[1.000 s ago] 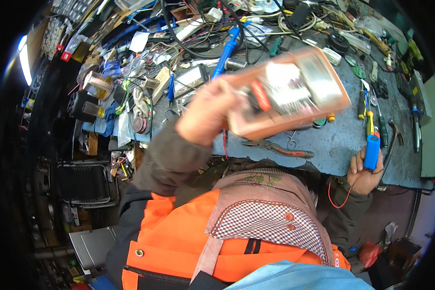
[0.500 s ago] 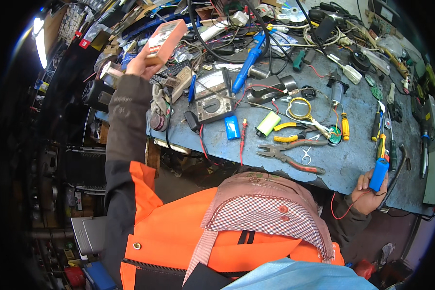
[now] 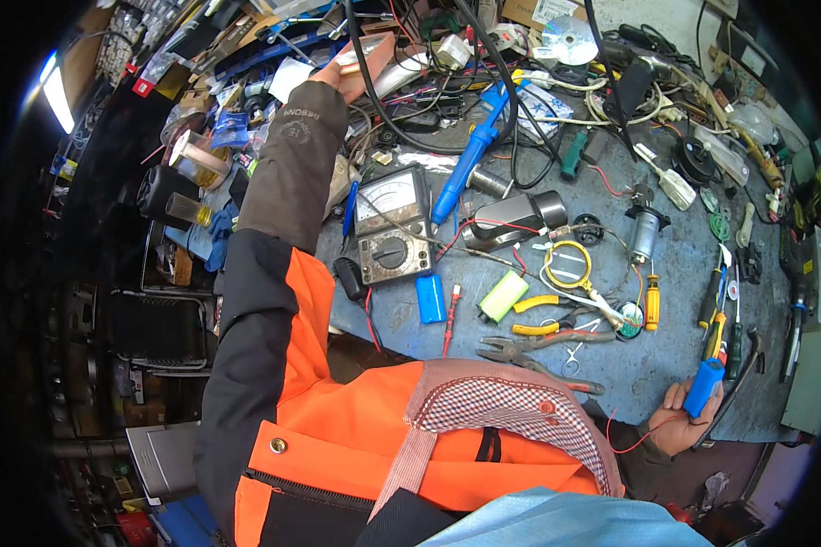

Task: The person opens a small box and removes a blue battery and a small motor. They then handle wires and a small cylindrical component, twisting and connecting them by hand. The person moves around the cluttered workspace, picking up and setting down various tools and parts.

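Observation:
Stretched to the back left, my left hand [image 3: 330, 78] is closed round a flat, pinkish-orange box [image 3: 374, 62] among the clutter. A black cable crosses in front of the box. At the bench's near right edge, my right hand [image 3: 673, 425] holds a blue battery pack [image 3: 704, 388] with a thin red wire looping from it. Between my arms lie an analog multimeter [image 3: 394, 205], another blue battery pack [image 3: 431, 299], a red test probe [image 3: 452, 319], a lime-green battery pack [image 3: 504, 296] and red-handled pliers [image 3: 529, 360].
Yellow-handled pliers [image 3: 536, 328], a small motor [image 3: 646, 235], a yellow screwdriver [image 3: 652, 303] and a black-grey device housing [image 3: 515, 223] lie mid-bench. Several screwdrivers [image 3: 716, 333] sit beside the right hand. Tangled cables and parts heap along the back, with a disc [image 3: 569, 40] there.
My left hand has carried the box farther back and to the right, lowering it into the clutter. My right hand still holds the blue battery pack; the view has shifted.

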`<state>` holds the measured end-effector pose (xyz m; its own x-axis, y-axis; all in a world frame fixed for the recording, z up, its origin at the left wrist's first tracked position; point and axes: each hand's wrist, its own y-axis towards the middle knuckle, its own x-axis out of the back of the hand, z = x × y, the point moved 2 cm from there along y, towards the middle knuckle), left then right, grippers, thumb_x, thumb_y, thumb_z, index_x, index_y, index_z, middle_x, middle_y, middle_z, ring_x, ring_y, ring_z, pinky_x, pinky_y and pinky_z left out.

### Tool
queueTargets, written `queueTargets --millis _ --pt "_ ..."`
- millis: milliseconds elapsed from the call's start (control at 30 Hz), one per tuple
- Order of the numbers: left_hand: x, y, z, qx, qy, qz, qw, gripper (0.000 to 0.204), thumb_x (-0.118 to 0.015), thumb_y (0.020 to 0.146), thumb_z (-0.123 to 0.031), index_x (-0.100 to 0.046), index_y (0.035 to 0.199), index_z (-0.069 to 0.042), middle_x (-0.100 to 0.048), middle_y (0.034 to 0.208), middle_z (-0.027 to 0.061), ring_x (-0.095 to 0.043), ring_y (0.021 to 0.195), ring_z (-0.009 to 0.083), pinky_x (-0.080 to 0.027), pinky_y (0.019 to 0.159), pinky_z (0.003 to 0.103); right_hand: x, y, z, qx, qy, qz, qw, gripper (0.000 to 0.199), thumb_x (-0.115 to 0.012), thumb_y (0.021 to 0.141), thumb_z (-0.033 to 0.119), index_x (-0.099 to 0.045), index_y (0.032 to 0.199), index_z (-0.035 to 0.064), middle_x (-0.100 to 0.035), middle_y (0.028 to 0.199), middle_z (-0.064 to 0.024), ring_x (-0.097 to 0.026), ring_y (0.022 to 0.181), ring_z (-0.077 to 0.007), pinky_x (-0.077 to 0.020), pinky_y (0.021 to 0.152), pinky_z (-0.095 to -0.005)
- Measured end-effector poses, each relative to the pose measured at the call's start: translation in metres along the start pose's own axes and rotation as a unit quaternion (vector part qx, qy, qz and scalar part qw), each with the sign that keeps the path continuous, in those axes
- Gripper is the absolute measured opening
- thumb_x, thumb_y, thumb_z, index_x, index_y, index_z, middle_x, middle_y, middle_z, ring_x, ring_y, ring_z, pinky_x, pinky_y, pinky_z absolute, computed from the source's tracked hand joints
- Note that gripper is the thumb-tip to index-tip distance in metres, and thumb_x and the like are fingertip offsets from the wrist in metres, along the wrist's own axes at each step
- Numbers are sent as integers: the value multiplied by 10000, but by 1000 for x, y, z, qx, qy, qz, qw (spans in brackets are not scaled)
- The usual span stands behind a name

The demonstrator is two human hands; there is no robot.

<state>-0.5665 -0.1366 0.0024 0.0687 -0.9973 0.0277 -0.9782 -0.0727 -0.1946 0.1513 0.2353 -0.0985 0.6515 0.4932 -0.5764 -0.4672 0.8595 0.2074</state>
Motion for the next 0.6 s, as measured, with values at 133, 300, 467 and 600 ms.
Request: queueTargets --millis 133,300,467,600 --pt "-21 31 3 -45 -32 44 998 408 -543 1137 -367 -612 1362 -34 -731 1223 144 -762 1025 272 -695 773 439 0 0 -2 0 -1 2 1000 469 -556 1121 288 -501 1472 -19 -538 952 -84 -471 708 -136 -408 567 -291" --pt "-42 53 11 -90 -42 77 992 403 -536 1137 -352 -611 1367 -30 -722 1243 150 -751 1050 279 -684 799 446 -2 2 -4 6 -25 -13 1000 480 -544 1128 298 -494 1478 -26 -529 957 -81 -467 714 -138 -405 569 -291" --pt "-41 63 9 -96 -24 96 990 399 -529 1136 -337 -609 1372 -26 -713 1263 156 -740 1075 286 -674 825 453 -2 1 -2 -3 -35 -4 999 506 -548 1126 314 -478 1493 -28 -537 977 -87 -472 720 -140 -406 568 -293" --pt "-48 76 5 -85 12 122 989 395 -524 1136 -325 -608 1376 -22 -705 1279 161 -731 1095 291 -666 845 458 2 0 -4 -9 -23 -16 1000 537 -578 1105 317 -460 1498 -28 -567 1027 -94 -498 729 -147 -414 567 -303"
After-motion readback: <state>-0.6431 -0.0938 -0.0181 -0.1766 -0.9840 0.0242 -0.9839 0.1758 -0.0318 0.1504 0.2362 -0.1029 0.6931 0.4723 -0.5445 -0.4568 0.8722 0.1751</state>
